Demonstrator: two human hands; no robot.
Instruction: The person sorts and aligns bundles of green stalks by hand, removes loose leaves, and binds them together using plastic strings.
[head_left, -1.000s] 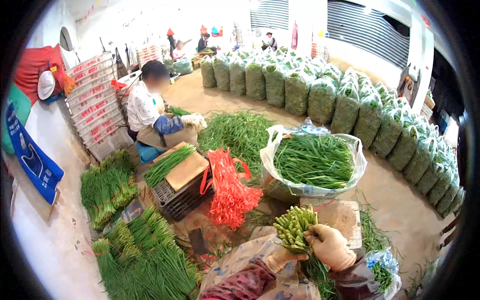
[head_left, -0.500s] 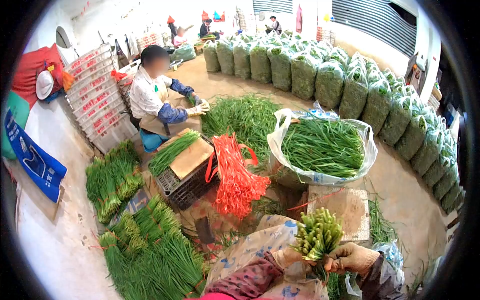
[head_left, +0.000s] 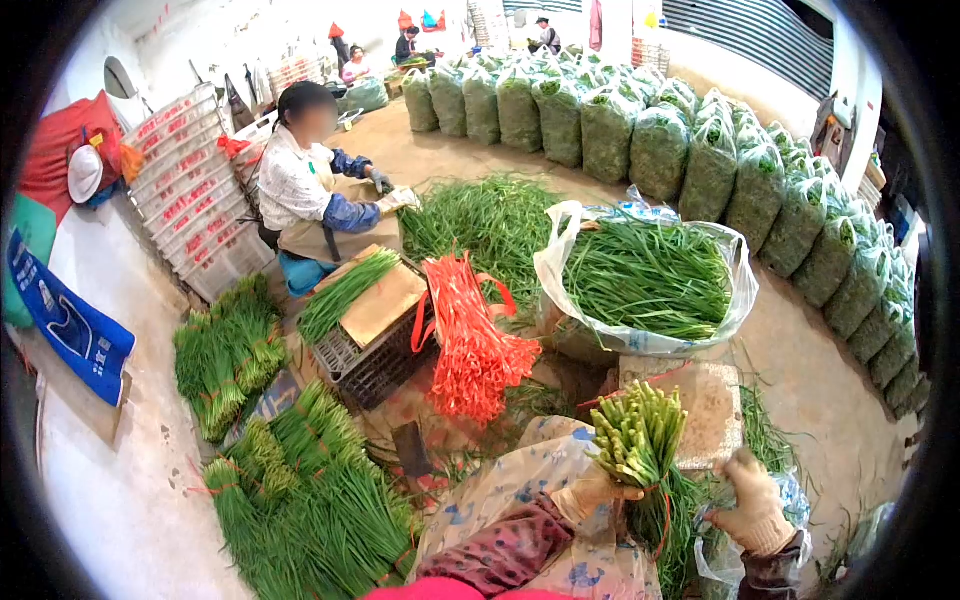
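My gloved left hand is closed around a bunch of garlic chives, its pale cut ends pointing up and its leaves hanging down. A thin red tie shows at the bunch just below the grip. Apart from it to the right, my gloved right hand is open, thumb and fingers spread and slightly blurred, with nothing in it. Beyond the bunch lies a pale board. A patterned apron covers my lap.
Red ties hang over a black crate. Beside them a plastic-lined tub holds loose chives. Tied bunches lie at left. A co-worker sits by a chive pile. Filled bags line the back and right.
My right hand has let go of the tied area and moved right, its fingers opening. My left hand keeps the bunch, now slightly higher and more upright. The co-worker's hands have shifted slightly.
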